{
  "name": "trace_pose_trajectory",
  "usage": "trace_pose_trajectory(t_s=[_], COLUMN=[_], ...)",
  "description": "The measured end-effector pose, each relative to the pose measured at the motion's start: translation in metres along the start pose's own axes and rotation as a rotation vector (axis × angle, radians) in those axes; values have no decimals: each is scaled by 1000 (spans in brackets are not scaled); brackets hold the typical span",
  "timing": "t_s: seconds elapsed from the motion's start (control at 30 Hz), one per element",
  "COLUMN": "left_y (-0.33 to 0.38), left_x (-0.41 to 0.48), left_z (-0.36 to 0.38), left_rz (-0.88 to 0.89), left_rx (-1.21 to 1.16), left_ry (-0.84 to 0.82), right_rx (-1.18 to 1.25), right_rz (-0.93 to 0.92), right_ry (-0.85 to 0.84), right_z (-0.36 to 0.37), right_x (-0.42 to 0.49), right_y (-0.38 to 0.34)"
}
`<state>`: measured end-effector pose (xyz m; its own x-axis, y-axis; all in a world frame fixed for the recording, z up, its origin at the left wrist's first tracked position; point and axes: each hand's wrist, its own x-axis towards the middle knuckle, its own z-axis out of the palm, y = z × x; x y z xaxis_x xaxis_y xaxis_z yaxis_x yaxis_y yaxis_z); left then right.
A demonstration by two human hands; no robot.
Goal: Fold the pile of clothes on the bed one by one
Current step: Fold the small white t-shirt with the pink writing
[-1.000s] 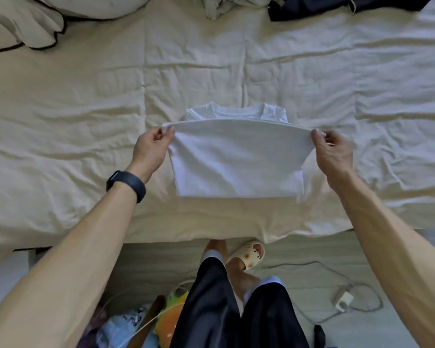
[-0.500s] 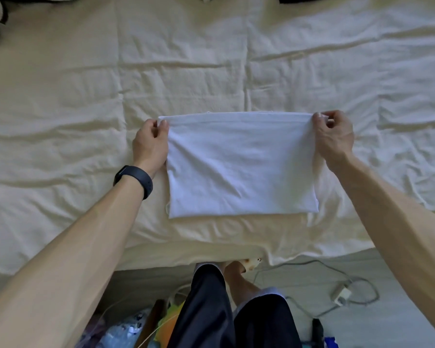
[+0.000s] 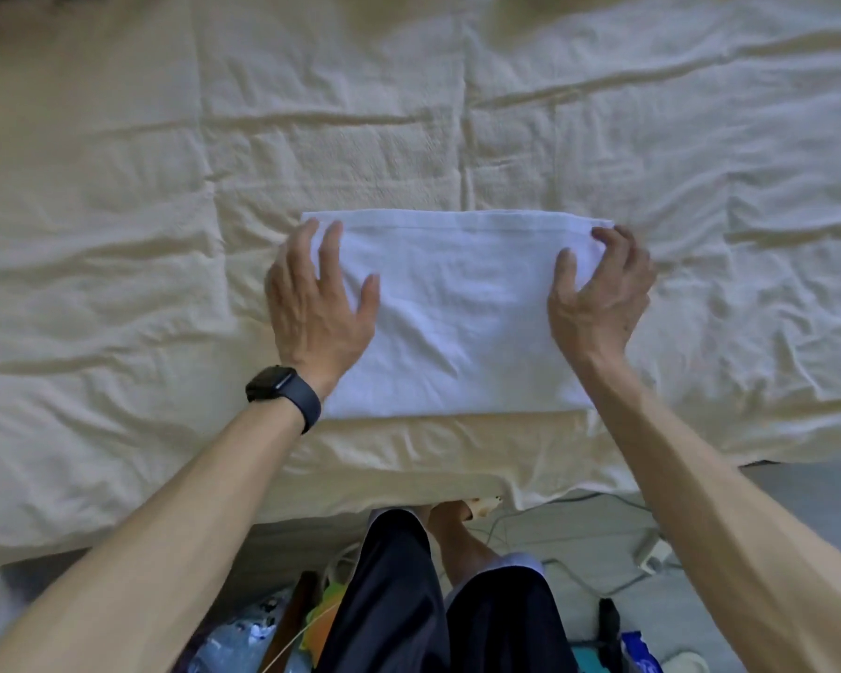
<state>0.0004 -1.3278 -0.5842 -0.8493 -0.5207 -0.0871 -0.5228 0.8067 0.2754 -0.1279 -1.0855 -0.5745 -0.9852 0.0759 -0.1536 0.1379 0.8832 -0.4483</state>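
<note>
Once folded to a rectangle at frame centre on the bed (image 3: pixel 117 235), seems to want only smoothing: pressing the white garment (image 3: pixel 457 323) with left hand (image 3: pixel 312 308) spread flat, right hand (image 3: pixel 600 303) loosely bent, fingertips (image 3: pixel 603 233) on its upper-right corner, gripping nothing. Next, likely: set aside, fetch another.

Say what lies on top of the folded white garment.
The left hand rests flat on its left side, the right hand touches its right side; fabric beneath both is hidden.
</note>
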Motion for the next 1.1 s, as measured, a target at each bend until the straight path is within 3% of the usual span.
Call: trace_pose_trajectory(t_s=[0.07, 0.17, 0.3, 0.47, 0.57, 0.67, 0.77, 0.87, 1.0, 1.1], left_y=[30, 52, -3, -26, 14, 23, -6, -14, 56, 140], left_x=[-32, -63, -55, -46, -42, -7, 37, 43, -21, -84], left_z=[12, 40, 46, 24, 27, 37, 39, 37, 38, 47], left_rz=[226, 312, 270, 186, 364, 344, 264, 286, 345, 486], left_rx=[28, 171, 307, 359, 341, 320, 329, 351, 237, 185], left_ry=[-165, -362, -384, -237, -251, -285, -277, -246, -246, -401], right_rx=[-73, -288, -517, -510, -495, -488, -512, -470, -119, 195], right_rz=[-274, -530, -494, -129, -403, -635, -495, -300, 4, 260], right_ry=[-76, -363, -450, -298, -277, -355, -456, -407, -167, -313], right_z=[16, 45, 46, 15, 18, 31, 32, 16, -14, -31], right_x=[-47, -84, -36, -12, -47, -63, -28, 7, 31, 52], right_y=[-9, -4, 45, 60, 37, 34, 59, 76, 78, 78])
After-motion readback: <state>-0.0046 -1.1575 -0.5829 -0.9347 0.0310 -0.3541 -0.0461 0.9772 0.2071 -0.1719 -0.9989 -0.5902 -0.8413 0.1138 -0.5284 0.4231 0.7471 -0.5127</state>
